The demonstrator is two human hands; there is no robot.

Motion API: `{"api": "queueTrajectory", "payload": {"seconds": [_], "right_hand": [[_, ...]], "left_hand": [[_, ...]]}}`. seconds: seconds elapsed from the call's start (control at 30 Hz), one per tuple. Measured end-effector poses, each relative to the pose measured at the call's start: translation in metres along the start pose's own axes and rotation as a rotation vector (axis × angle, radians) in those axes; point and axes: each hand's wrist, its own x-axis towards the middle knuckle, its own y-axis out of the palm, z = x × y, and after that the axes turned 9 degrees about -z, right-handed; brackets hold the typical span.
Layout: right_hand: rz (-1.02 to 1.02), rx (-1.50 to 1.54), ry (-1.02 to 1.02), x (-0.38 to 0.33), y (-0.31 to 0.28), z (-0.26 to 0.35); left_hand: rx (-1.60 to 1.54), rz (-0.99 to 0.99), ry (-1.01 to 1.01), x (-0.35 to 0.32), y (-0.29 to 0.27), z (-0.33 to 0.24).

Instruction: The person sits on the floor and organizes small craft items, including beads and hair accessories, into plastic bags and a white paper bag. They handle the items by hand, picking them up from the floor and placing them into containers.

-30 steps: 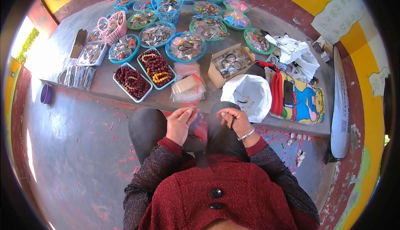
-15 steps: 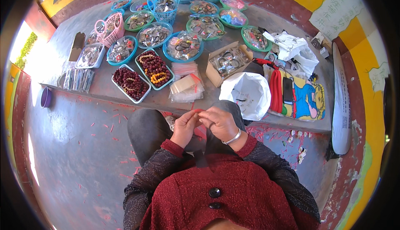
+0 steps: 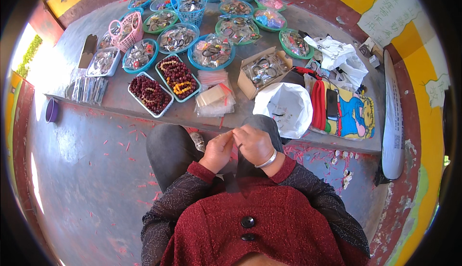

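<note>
thread [image 3: 234,132] pinched between both hands' fingers [image 3: 230,136], above lap, ledge edge [image 3: 192,116] ahead

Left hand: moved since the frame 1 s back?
Yes. The left hand has swung inward over the lap, away from the left knee, and now meets the right hand at the fingertips. The white bag on the ledge stayed put.

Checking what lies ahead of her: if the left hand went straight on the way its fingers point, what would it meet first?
The left hand points up and right, so it would probably first meet the right hand, whose fingertips already seem to touch it.
</note>
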Motion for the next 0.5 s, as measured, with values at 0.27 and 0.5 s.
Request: {"api": "queueTrajectory", "payload": {"seconds": [0.27, 0.5], "right_hand": [[0.081, -0.078, -0.033, -0.0032, 0.0012, -0.0001], [0.013, 0.011, -0.007, -0.0021, 0.0001, -0.0017]], "left_hand": [[0.046, 0.028, 0.167, 0.0027, -0.0017, -0.0062], [0.073, 0.039, 0.163, 0.0025, -0.0003, -0.0030]]}}
